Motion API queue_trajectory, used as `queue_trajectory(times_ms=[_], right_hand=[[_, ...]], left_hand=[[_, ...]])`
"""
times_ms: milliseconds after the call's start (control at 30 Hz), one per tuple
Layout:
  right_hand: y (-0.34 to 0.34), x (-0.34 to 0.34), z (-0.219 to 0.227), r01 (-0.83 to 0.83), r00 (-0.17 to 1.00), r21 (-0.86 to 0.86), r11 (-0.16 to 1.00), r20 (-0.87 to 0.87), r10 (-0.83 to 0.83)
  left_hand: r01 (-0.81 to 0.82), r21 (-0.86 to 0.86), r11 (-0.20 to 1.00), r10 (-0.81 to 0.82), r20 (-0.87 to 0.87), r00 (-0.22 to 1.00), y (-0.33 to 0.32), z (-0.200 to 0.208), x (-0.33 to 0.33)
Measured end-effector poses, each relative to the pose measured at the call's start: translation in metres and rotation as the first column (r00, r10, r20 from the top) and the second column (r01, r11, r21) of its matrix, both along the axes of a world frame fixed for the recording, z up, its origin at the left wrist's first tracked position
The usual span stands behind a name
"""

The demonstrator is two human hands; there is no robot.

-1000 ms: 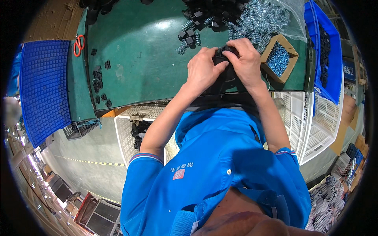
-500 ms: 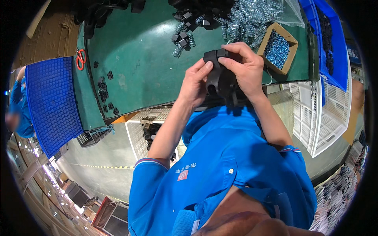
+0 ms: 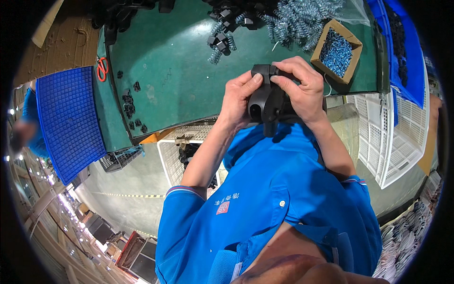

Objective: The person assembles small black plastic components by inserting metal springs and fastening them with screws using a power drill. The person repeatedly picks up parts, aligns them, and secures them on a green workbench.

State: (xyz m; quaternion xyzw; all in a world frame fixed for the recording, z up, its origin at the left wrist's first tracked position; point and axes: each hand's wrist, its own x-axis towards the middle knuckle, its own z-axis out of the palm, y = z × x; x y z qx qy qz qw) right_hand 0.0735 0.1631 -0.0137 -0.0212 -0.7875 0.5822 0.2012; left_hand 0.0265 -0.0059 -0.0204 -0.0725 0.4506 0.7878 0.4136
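- While both hands meet at the centre, orange scissors [image 3: 102,69] and small black pieces [image 3: 128,104] lie toward the left of the green table [image 3: 175,66].
- Left hand [image 3: 239,97]: partly closed on the part; thumb laid on its upper end, other fingers mostly hidden.
- Black part [image 3: 266,102]: held between both hands at the table's near edge. One second earlier the hands largely covered it; its side and round opening now show. Judgement: the upper end is now accessible to both thumbs. Seating of any inner component cannot be told.
- Right hand [image 3: 302,90]: partly closed, thumb and fingertips gripping the upper end.
- Springs [image 3: 302,19] and cardboard box [image 3: 355,59] of screws [image 3: 336,54]: beyond the hands, untouched.
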Motion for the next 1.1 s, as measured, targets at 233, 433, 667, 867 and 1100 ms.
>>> queue_trajectory(times_ms=[233,433,667,867,1100], right_hand=[[-0.001,-0.001,-0.026,0.009,0.999,-0.172,0.985,0.037,-0.003],[0.009,0.003,-0.055,0.087,0.985,0.455,0.886,0.096,-0.146],[0.013,0.006,-0.058,0.056,0.990,0.493,0.868,0.083,-0.110],[0.018,0.004,-0.059,0.013,0.989,0.556,0.831,0.113,-0.091],[0.061,0.019,-0.017,0.019,0.981,0.403,0.915,0.167,-0.094]], left_hand=[[-0.081,-0.509,0.857,-0.324,-0.654,0.684,0.005,0.016,-0.033],[-0.466,-0.527,0.710,-0.611,-0.791,-0.037,0.025,-0.031,-0.021],[-0.408,-0.615,0.675,-0.654,-0.755,0.057,0.029,-0.027,-0.015],[-0.423,-0.679,0.600,-0.745,-0.667,0.015,0.039,-0.023,-0.017],[-0.447,-0.799,0.402,-0.910,-0.404,-0.094,0.045,-0.012,-0.019]])
